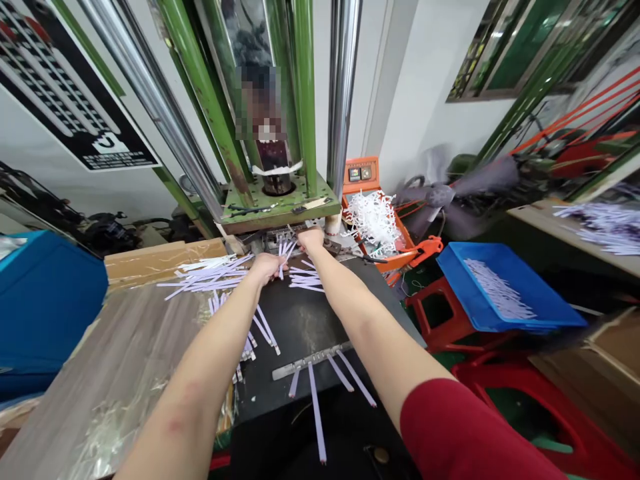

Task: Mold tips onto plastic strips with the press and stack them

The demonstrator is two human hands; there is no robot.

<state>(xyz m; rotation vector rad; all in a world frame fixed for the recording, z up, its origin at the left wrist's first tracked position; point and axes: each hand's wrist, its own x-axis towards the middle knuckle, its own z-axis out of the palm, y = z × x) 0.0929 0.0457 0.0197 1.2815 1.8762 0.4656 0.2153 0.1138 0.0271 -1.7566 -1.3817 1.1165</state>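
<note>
My left hand [269, 267] is closed around a few thin lavender strips [287, 251], which fan upward from its fingers. Just right of it, my right hand [311, 240] reaches to the press's lower mold [280, 236], fingers curled together. What lies between those fingers is too small to make out. Loose lavender strips [213, 273] lie in a pile left of my left hand, and another small bunch [306, 279] rests below my right hand. Close to my body, a slotted metal bar [311, 361] lies on the dark worktop [300, 320] with several strips sticking out of it.
Above my hands stands the green press plate [280, 210] between steel columns. An orange machine [361, 175] holding white scraps is at the right, beside a spinning fan [440, 195]. A blue tray [520, 283] of strips and red stools [555, 407] stand further right.
</note>
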